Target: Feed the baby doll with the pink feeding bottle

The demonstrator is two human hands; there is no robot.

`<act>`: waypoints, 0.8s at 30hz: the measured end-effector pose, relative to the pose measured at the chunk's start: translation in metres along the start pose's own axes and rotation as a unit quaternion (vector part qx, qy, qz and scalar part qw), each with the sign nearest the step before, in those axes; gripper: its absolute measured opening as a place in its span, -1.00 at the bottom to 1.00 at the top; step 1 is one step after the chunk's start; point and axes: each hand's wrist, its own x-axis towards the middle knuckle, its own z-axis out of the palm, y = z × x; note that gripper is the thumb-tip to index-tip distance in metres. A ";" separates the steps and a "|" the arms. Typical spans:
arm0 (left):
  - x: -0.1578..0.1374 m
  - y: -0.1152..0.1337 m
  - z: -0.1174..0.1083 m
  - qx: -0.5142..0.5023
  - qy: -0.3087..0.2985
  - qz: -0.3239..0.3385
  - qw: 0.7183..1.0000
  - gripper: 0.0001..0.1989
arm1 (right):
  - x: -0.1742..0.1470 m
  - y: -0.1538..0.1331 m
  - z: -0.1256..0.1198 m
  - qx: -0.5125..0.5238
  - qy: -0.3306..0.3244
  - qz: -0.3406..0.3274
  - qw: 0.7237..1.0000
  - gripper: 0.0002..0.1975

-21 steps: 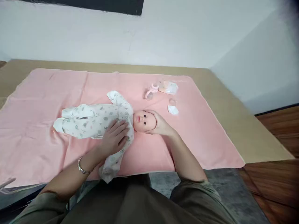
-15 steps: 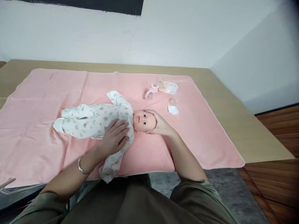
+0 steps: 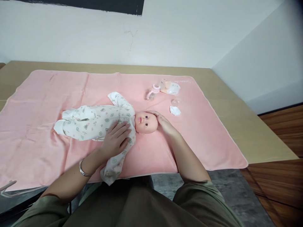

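Note:
A baby doll (image 3: 146, 123) lies on its back on a pink blanket (image 3: 151, 157), its head to the right and its feet to the left. It wears a white patterned sleepsuit (image 3: 101, 117). My left hand (image 3: 116, 138) rests flat on the doll's chest, fingers stretched out over the cloth. Beside the top of the doll's head is my right hand (image 3: 164, 123), its fingers extended along the far side of the head. The thumb of that hand is hard to make out.
Beyond the doll's head stand a pink-collared baby bottle (image 3: 153, 92) and a clear plastic packet (image 3: 169, 87). Nearer lie a clear cap (image 3: 175, 101) and a folded white cloth (image 3: 175, 110). The wooden table (image 3: 236, 116) meets a white wall at the back.
My right hand has loosened from around the doll's head, the thumb leaving its near side. My left hand and the doll have stayed in place.

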 end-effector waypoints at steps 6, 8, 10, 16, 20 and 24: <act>0.000 -0.001 0.000 0.006 -0.003 0.002 1.000 -0.70 | 0.008 -0.002 -0.002 -0.049 0.181 0.009 0.982 -0.38; 0.000 -0.001 0.000 0.007 -0.004 0.002 1.000 -0.70 | 0.009 -0.001 -0.004 -0.049 0.208 0.007 0.977 -0.39; 0.000 0.000 0.000 0.008 -0.003 0.003 1.000 -0.70 | 0.008 0.000 -0.005 -0.056 0.209 -0.009 0.976 -0.45; 0.000 0.000 0.000 0.006 -0.001 0.003 1.000 -0.70 | 0.007 0.009 -0.007 -0.104 0.205 -0.032 0.973 -0.66; -0.001 0.000 0.000 -0.001 -0.002 0.000 1.000 -0.68 | 0.009 0.014 -0.010 -0.127 0.213 -0.005 0.969 -0.72; -0.001 0.000 0.000 0.002 0.001 0.002 1.000 -0.69 | 0.008 0.010 -0.008 -0.130 0.217 0.005 0.968 -0.72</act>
